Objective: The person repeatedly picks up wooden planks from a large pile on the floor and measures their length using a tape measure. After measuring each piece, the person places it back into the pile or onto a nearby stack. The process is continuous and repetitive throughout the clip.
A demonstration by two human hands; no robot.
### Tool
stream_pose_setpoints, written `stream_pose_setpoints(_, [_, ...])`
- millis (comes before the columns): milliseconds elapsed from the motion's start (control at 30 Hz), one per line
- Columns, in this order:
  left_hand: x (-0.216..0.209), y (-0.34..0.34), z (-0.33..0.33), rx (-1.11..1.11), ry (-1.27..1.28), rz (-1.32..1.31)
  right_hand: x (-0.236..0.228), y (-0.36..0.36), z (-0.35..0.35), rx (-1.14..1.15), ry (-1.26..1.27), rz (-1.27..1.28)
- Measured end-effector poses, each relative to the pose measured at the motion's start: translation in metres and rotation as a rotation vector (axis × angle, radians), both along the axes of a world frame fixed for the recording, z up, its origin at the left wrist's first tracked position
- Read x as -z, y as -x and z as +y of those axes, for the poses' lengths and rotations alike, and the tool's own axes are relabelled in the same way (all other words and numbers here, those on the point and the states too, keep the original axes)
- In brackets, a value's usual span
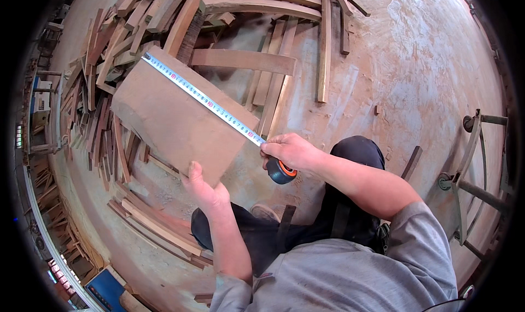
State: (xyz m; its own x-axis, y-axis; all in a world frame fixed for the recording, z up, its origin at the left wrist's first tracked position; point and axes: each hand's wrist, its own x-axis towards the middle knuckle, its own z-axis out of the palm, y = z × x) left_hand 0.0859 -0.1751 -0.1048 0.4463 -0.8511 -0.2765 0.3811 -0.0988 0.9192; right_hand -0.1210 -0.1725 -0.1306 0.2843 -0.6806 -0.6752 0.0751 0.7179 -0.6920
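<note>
A flat brown wooden board (pixel 180 115) is held up slantwise before me. My left hand (pixel 203 189) grips its near lower edge, thumb on top and the other fingers hidden beneath. Across the board's upper face lies the extended blade of a tape measure (pixel 281 172), its hooked end at the far left edge. The black and orange tape case hangs just past the board's right edge. My right hand (pixel 290 150) is closed on the case and blade, with the thumb pressing near where the blade comes out.
A heap of loose wooden strips (pixel 101 87) lies at the left and far side. Curved wooden pieces (pixel 257 5) rest at the top. More long strips (pixel 158 221) lie at the lower left. A metal-framed cart (pixel 473 180) stands at the right on the dusty floor (pixel 421 76).
</note>
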Motion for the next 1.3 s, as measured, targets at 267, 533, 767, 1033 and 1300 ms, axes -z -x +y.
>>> stream_pose_setpoints(267, [0.007, -0.006, 0.007, -0.04, 0.01, 0.007, 0.002, -0.003, 0.002, -0.066, 0.06, 0.062])
stream_pose_setpoints(533, [0.004, -0.015, 0.013, -0.038, -0.021, 0.091, -0.016, -0.002, 0.001, 0.013, 0.141, 0.003])
stream_pose_setpoints(767, [0.004, -0.034, 0.018, 0.089, -0.028, 0.571, -0.033, 0.04, -0.017, 0.442, 0.175, -0.463])
stream_pose_setpoints(1033, [0.047, -0.025, 0.013, 0.552, -0.018, 0.968, -0.062, 0.07, -0.01, 0.337, 0.238, -0.742])
stream_pose_setpoints(1300, [0.042, 0.032, 0.008, 0.784, -0.145, 0.145, -0.058, 0.127, 0.007, 0.321, 0.058, -0.26])
